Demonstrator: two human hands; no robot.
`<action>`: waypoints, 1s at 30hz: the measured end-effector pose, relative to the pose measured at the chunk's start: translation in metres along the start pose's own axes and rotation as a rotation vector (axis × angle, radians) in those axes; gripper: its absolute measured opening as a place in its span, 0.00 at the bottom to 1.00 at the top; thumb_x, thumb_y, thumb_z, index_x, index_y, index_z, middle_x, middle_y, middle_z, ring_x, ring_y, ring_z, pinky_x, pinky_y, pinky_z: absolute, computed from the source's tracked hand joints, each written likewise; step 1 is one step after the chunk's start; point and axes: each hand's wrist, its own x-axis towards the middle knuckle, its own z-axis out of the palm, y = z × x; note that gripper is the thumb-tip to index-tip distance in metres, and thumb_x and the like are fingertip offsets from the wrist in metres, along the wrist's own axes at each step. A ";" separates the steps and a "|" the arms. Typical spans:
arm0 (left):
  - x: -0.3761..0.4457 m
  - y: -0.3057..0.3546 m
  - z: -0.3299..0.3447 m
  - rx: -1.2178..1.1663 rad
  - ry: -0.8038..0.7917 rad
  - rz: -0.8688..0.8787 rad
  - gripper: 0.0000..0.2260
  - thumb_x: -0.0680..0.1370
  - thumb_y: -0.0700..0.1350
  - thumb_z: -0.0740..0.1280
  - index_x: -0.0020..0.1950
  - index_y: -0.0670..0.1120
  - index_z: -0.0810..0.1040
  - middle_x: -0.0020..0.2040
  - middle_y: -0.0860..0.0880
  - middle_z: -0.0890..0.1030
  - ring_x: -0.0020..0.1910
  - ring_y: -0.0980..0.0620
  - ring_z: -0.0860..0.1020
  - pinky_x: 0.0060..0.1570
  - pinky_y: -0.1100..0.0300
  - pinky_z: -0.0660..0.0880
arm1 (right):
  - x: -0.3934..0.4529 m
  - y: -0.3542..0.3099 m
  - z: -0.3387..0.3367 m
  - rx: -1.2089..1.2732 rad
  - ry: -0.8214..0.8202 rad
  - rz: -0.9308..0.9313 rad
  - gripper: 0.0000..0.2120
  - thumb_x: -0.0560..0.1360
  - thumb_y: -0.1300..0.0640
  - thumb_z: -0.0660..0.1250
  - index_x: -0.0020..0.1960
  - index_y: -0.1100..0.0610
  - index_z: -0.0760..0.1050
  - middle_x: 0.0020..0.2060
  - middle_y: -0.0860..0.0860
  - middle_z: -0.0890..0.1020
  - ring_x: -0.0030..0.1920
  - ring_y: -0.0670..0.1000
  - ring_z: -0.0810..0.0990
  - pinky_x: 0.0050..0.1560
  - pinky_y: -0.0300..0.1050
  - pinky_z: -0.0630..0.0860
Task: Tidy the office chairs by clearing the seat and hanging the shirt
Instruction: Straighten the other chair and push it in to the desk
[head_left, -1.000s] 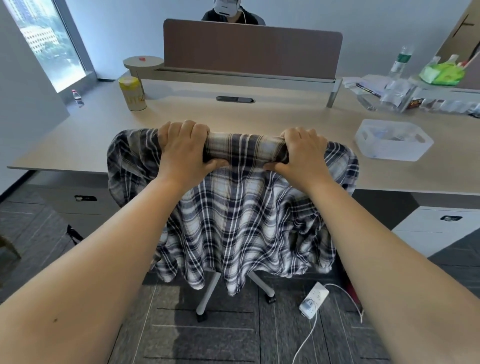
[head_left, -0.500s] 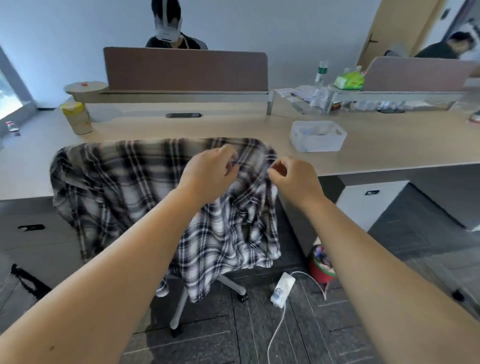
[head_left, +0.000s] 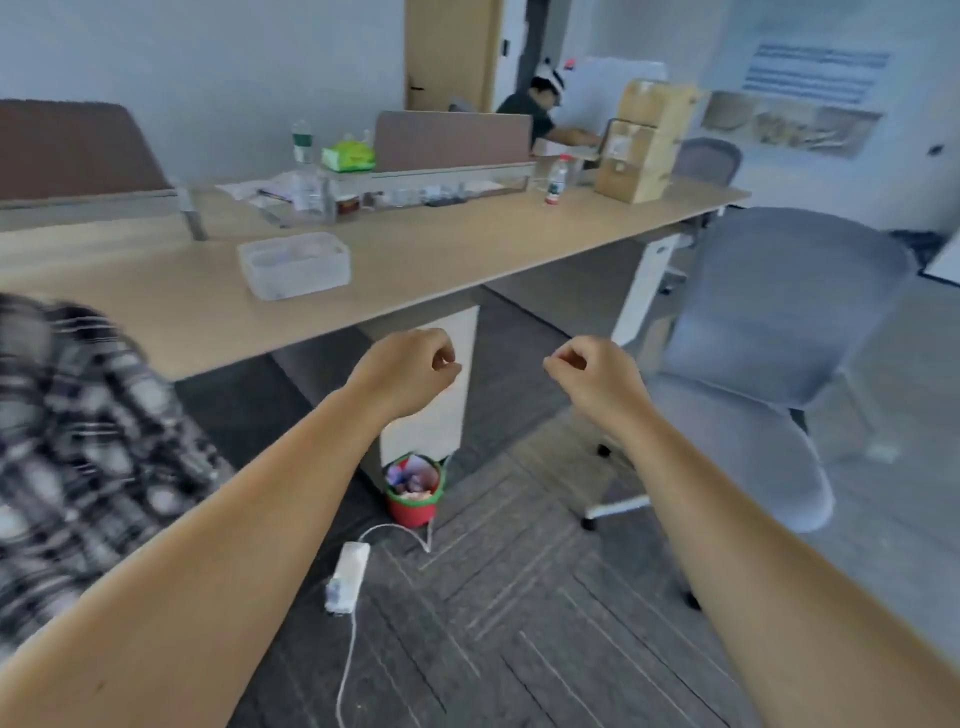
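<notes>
Office room, long pale worktop (head_left: 426, 260) with a clear plastic tub (head_left: 294, 264), bottles and clutter along the divider. My left hand (head_left: 402, 371) and right hand (head_left: 595, 374) hang mid-air, fingers loosely curled, holding nothing. Plaid shirt (head_left: 78, 441) sits draped at far left, blurred. Grey office chair (head_left: 769, 353) to my right, seat looks bare. Risk: the loosely draped shirt slides off; white power strip (head_left: 347, 574) and its cable underfoot could trip me.

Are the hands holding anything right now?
No. The left hand and right hand are loosely curled in the air, holding nothing. The black-and-white plaid shirt hangs at the left, untouched.
</notes>
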 end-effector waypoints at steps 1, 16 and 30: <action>0.008 0.022 0.014 -0.024 -0.011 0.025 0.10 0.76 0.47 0.61 0.52 0.43 0.76 0.53 0.45 0.80 0.52 0.45 0.76 0.51 0.53 0.72 | -0.002 0.021 -0.019 -0.009 0.026 0.030 0.11 0.75 0.54 0.62 0.42 0.61 0.76 0.28 0.46 0.72 0.34 0.49 0.72 0.32 0.42 0.66; 0.116 0.253 0.163 -0.177 -0.240 0.359 0.08 0.76 0.46 0.61 0.50 0.44 0.77 0.50 0.46 0.80 0.47 0.49 0.75 0.45 0.57 0.70 | -0.017 0.230 -0.194 0.024 0.329 0.436 0.08 0.73 0.56 0.62 0.41 0.60 0.76 0.36 0.53 0.78 0.42 0.54 0.76 0.44 0.45 0.71; 0.303 0.409 0.291 -0.248 -0.346 0.450 0.09 0.76 0.46 0.62 0.49 0.42 0.77 0.45 0.48 0.78 0.45 0.48 0.75 0.41 0.62 0.64 | 0.102 0.378 -0.316 0.020 0.504 0.585 0.12 0.74 0.59 0.61 0.49 0.66 0.78 0.39 0.57 0.80 0.41 0.57 0.78 0.40 0.43 0.70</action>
